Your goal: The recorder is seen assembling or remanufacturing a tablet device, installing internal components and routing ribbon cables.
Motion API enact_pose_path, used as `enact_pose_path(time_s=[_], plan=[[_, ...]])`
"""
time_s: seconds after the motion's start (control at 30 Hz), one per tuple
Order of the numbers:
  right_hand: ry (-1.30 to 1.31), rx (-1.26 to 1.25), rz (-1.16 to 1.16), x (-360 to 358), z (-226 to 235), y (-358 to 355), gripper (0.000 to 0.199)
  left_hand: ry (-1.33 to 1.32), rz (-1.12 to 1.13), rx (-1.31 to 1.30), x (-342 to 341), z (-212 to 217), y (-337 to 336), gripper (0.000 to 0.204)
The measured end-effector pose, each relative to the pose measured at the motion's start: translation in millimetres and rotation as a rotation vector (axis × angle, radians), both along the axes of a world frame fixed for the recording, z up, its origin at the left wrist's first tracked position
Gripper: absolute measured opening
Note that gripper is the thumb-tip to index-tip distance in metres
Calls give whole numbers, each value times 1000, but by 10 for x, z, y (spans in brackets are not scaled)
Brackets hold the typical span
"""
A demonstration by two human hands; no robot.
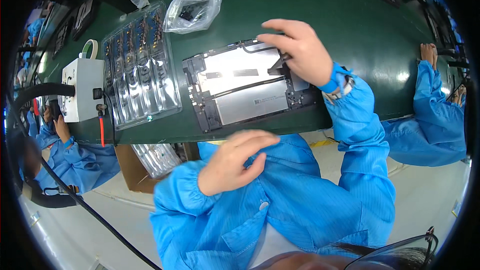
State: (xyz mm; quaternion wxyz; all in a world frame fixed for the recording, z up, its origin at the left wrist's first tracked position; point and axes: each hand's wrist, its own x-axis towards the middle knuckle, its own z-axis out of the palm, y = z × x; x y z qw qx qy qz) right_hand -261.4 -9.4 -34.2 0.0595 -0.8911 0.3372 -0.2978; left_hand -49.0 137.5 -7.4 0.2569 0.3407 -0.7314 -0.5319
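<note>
**Two hands at an open tablet**

An open tablet [245, 87] lies flat on the green surface [350, 15], near its front edge. Its back is off, so the shiny silver parts and thin black wires inside show.

The right hand [300, 50] rests on the top right corner of the tablet. Its fingers point left and press together on something small and dark there. It may be a little flap or cable, but the view is too poor to be sure.

The left hand [235, 162] is off the surface, down in front of the blue coat. It holds nothing. Its fingers are loosely curled, with the thumb a little apart.

Just left of the tablet lies a clear plastic tray [140, 67] with rows of small parts. Left of the tray sits a white box [82, 87] with an orange wire. A roll of tape [90, 47] stands behind the box. A clear bag [194, 7] with a dark part inside lies behind the tray.

Another person's blue sleeve [430, 105] rests on the surface far to the right.
</note>
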Motion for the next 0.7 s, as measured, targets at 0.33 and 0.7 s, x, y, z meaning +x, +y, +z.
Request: enact_pose_path(time_s=[0.33,0.7], plan=[[193,112,1,312,-135,-75,46,955,358,1217,183,-504,265,51],[125,154,55,404,-61,25,25,938,487,950,56,-665,343,29]])
